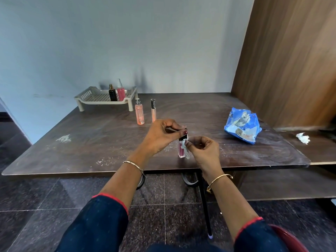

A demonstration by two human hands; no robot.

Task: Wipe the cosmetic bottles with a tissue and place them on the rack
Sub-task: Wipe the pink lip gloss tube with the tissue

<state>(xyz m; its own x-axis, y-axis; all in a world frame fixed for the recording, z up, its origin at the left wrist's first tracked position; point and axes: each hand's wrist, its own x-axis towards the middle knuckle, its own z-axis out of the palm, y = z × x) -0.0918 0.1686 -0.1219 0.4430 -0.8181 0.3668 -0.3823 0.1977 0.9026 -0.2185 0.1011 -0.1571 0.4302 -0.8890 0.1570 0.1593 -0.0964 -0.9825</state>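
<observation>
Far left: rack [85, 96], its left half open; black bottle [112, 94] & pink bottle [121, 93] fill the right part. Spray bottle [139, 113] & slim tube [153, 111] stand upright just near of rack's right corner, btw me & it. Bare table [81, 148] on left gives a way in. Tissue pack [241, 126] sits right, well apart.

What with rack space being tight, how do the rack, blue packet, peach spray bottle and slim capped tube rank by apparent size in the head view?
1. Rack, though farthest away.
2. Blue packet.
3. Peach spray bottle.
4. Slim capped tube: similar height beside the bottle, clearly narrower.
</observation>
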